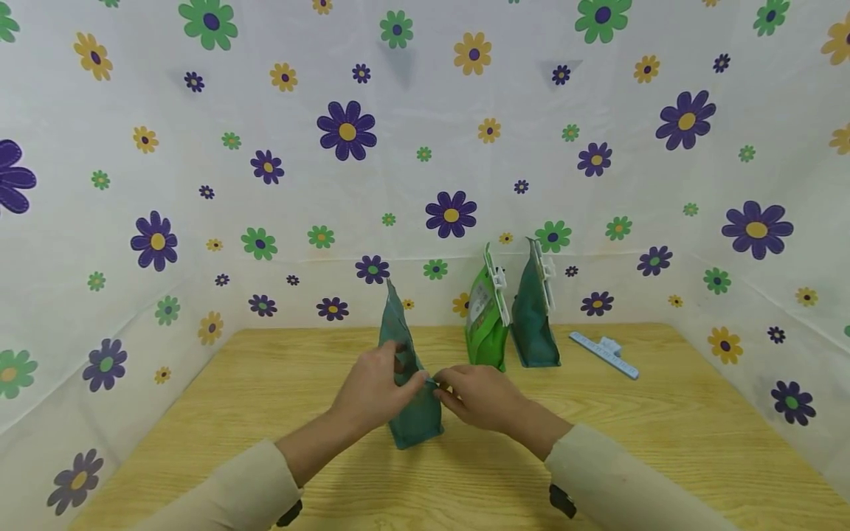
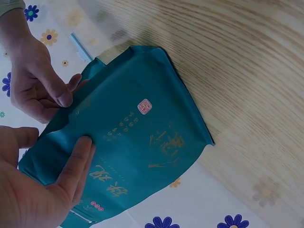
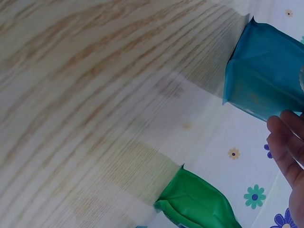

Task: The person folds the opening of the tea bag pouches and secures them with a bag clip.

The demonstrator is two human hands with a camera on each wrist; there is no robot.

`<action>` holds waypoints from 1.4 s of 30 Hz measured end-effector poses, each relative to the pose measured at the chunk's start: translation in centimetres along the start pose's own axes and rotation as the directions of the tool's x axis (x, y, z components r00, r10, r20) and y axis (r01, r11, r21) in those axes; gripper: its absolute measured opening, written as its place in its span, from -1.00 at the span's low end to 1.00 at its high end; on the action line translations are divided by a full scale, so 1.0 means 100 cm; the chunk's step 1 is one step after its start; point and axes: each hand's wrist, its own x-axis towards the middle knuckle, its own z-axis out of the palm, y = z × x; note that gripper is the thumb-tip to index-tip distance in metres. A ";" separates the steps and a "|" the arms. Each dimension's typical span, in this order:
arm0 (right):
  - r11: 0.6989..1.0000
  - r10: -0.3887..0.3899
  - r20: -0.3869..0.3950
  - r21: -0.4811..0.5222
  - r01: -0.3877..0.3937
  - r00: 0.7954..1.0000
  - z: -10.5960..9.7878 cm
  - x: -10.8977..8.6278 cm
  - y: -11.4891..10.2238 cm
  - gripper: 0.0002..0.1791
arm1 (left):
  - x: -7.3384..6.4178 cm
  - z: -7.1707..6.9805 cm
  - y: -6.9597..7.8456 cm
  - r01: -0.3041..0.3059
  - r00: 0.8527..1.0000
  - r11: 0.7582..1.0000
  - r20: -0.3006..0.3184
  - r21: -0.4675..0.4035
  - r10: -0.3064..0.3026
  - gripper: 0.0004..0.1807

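Note:
A teal pouch bag (image 1: pixel 415 420) with gold lettering on its face stands upright on the table in front of me. My left hand (image 1: pixel 373 387) holds it from the left, with fingers against the lettered face and the thumb at the side edge. On the right side of the pouch, my right hand (image 1: pixel 488 397) pinches the edge of its side fold between thumb and fingers. The left wrist view shows both hands close together on the bag's upper half. Only part of the right hand (image 3: pixel 290 152) appears in the right wrist view, beside the teal bag (image 3: pixel 263 66).
Behind and to the right stand a green bag (image 1: pixel 487 335) and another teal bag (image 1: pixel 533 328), each with a white clip along its top. A light blue clip (image 1: pixel 604 355) lies flat farther right on the wooden table (image 1: pixel 265 413). A flowered curtain (image 1: pixel 425 177) surrounds the table.

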 end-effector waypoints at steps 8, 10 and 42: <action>0.998 -0.012 -0.062 -0.067 0.007 0.998 -0.001 -0.002 0.003 -0.90 | -0.001 0.004 -0.001 -0.047 0.999 0.999 -0.013 -0.005 0.047 -0.46; 0.999 0.002 -0.056 -0.052 -0.005 0.998 -0.002 -0.003 0.004 -0.90 | -0.001 0.005 -0.002 -0.064 0.998 0.998 -0.024 0.005 0.064 -0.50; 0.982 0.119 0.095 0.134 -0.132 0.988 -0.017 -0.026 0.035 -0.78 | 0.026 -0.017 0.016 -0.510 0.738 0.746 -0.229 0.429 0.635 -0.60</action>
